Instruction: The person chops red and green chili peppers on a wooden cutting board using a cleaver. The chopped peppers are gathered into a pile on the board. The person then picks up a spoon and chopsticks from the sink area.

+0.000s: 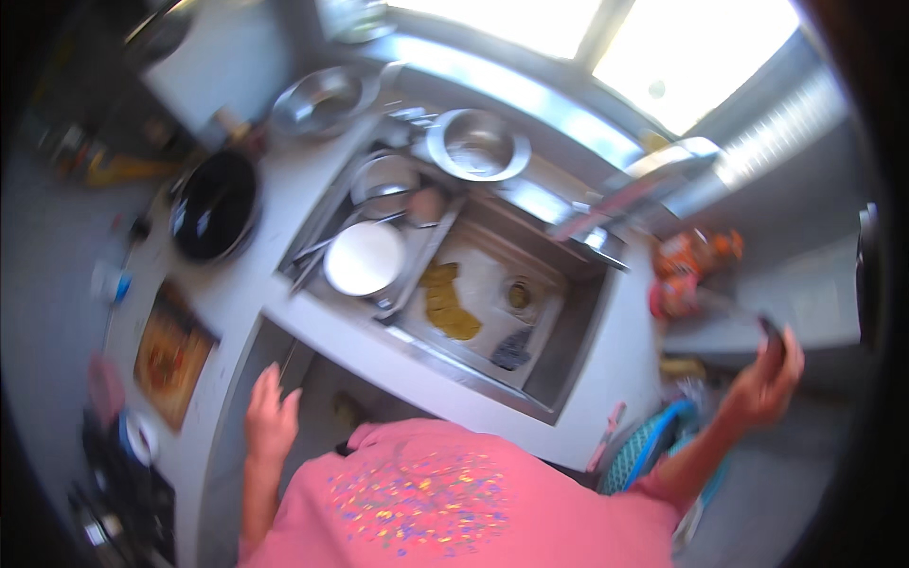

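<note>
My left hand [272, 415] is raised in front of the counter edge, fingers apart, with nothing in it. On the right, my right hand [767, 383] is closed around the dark handle of a utensil [770, 337], blurred, its far part pointing towards some orange and red packets [678, 273]. Between the hands lies a double sink. A yellow-green cloth [447, 305] and a dark grey scouring pad or cloth [511, 349] lie in the right basin. The left basin holds a white plate or bowl [364, 258] and metal cookware [385, 183].
Steel pans [479, 145] stand behind the sink under the window. A large dark pot [216, 206] and a wooden cutting board [172, 355] are on the left counter. A pink-handled knife [607, 437] lies at the right counter's edge, near a teal basket [639, 447].
</note>
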{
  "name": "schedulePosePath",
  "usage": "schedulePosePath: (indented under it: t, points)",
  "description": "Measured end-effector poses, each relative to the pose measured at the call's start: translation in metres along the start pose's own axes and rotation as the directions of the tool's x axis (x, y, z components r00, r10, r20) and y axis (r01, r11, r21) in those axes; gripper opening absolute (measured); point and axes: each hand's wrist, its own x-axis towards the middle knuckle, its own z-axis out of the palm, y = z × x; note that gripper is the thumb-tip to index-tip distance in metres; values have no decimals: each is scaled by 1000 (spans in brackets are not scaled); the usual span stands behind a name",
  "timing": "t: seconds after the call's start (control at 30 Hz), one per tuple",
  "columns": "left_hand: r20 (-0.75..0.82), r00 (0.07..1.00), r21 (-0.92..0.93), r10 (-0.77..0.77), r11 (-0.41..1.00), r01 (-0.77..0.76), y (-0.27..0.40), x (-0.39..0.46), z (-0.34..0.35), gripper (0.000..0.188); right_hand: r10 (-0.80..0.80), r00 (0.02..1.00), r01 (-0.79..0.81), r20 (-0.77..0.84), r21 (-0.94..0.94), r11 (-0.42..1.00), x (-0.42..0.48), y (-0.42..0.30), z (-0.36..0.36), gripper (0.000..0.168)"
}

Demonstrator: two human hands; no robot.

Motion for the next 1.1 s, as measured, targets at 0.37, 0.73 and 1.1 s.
schedulePosePath:
  t: [0.37,0.73,1.1]
  points:
    - [232,954,-724,190,688,40,15,-4,-5,40,-440,469,-868,766,492,-70,-82,-362,27,10]
    - [214,824,-931,-525,147,335,-170,-107,-35,26,-823,265,-466,503,814,348,-163,-576,55,28]
    - [245,577,-925,-779,-10,380,-286,-189,-72,29,-729,81,-523,679,652,549,-227,-625,30,22]
